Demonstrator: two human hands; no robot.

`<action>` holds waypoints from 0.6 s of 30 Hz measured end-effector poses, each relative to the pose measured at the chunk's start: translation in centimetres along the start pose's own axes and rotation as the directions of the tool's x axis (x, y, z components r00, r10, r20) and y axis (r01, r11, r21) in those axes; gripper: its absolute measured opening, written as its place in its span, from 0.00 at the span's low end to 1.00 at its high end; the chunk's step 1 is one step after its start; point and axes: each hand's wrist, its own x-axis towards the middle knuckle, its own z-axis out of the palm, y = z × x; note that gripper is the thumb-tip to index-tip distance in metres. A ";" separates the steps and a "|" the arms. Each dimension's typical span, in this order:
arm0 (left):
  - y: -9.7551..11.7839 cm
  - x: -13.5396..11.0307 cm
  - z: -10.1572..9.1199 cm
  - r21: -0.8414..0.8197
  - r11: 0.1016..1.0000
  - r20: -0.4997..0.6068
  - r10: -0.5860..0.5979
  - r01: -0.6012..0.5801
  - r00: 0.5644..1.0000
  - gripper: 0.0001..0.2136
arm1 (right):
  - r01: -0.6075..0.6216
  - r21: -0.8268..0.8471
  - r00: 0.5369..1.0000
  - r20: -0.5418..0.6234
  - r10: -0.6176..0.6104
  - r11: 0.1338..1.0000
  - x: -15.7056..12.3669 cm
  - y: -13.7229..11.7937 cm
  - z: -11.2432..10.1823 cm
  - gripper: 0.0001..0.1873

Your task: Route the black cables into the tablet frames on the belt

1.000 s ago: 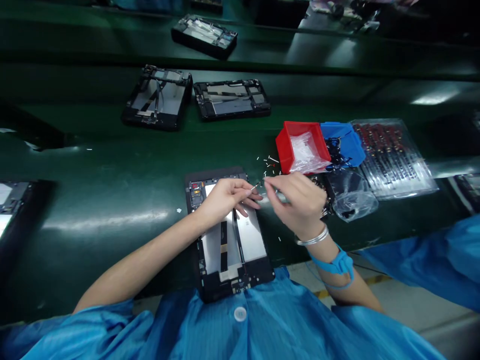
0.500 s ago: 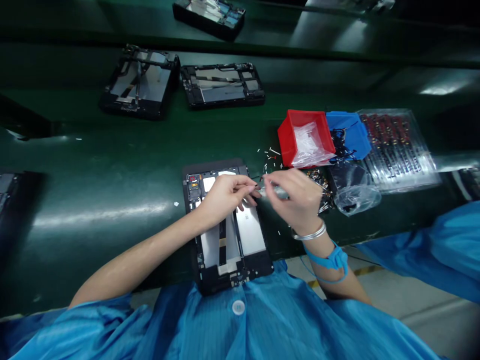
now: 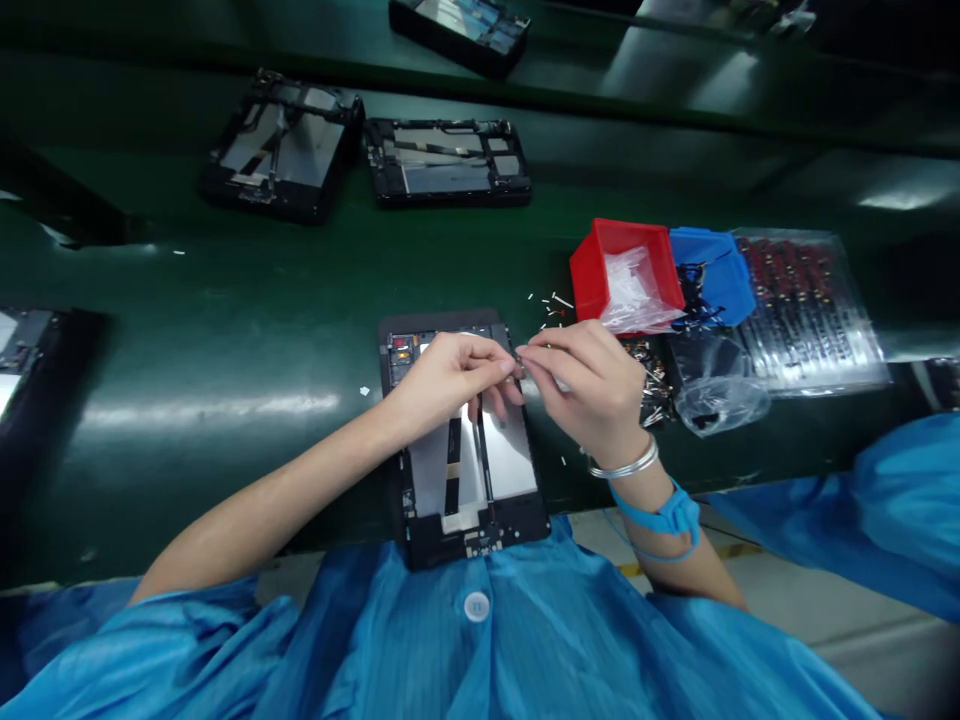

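An opened tablet [image 3: 510, 455] with bare inner parts and dark ribbon cables lies in front of me at the table's near edge. Above its upper half, the fingertips of my left hand [image 3: 461, 375] are pinched on something too small to name. My right hand [image 3: 589, 380] meets them from the right, thumb and forefinger also pressed together, and what they pinch is hidden. A silver bangle [image 3: 626, 462] and a blue wrist strap [image 3: 664, 518] circle my right wrist. My left hand covers part of the tablet's upper area.
A red bin [image 3: 630, 275] with a plastic bag, a blue bin [image 3: 712, 275] with black parts, a clear tray [image 3: 814, 310] and small metal parts [image 3: 652, 385] stand at right. Two opened devices [image 3: 281, 150] lie behind. A co-worker's blue sleeve [image 3: 900, 500] shows at right.
My right hand's fingertips have come together with my left hand's, the right fingers straightening somewhat. The whole view has shifted slightly; the tablet keeps its place before me.
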 end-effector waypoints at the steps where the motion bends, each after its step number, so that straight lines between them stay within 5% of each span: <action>1: 0.2 -0.9 -0.5 0.036 0.999 -0.016 0.032 -0.031 0.999 0.11 | -0.018 0.064 1.000 -0.019 0.020 0.998 0.3 -0.5 0.2 0.09; 4: 0.1 -4.7 -2.4 0.272 0.954 -0.221 0.191 -0.128 0.956 0.11 | -0.162 0.346 0.984 -0.020 0.180 0.924 0.9 -1.8 0.7 0.07; 7: -1.9 -8.8 -4.4 0.651 0.751 -0.387 0.452 -0.110 0.804 0.09 | -0.422 0.606 0.904 0.228 0.362 0.675 1.3 -3.1 2.0 0.04; 9: -4.0 -10.9 -5.3 0.833 0.543 -0.299 0.601 -0.105 0.741 0.08 | -0.589 0.662 0.808 0.462 0.367 0.463 1.3 -4.0 3.2 0.04; 12: -7.0 -12.7 -5.7 0.934 0.306 -0.075 0.668 -0.182 0.740 0.11 | -0.749 0.609 0.663 0.678 0.318 0.261 1.0 -5.1 4.9 0.07; 14: -8.3 -13.2 -5.5 0.951 0.224 0.017 0.649 -0.213 0.760 0.14 | -0.783 0.576 0.622 0.707 0.337 0.236 0.8 -5.8 5.6 0.07; 18: -9.2 -13.7 -4.9 0.963 0.136 0.103 0.613 -0.233 0.783 0.15 | -0.767 0.568 0.641 0.663 0.387 0.297 0.5 -6.5 6.0 0.06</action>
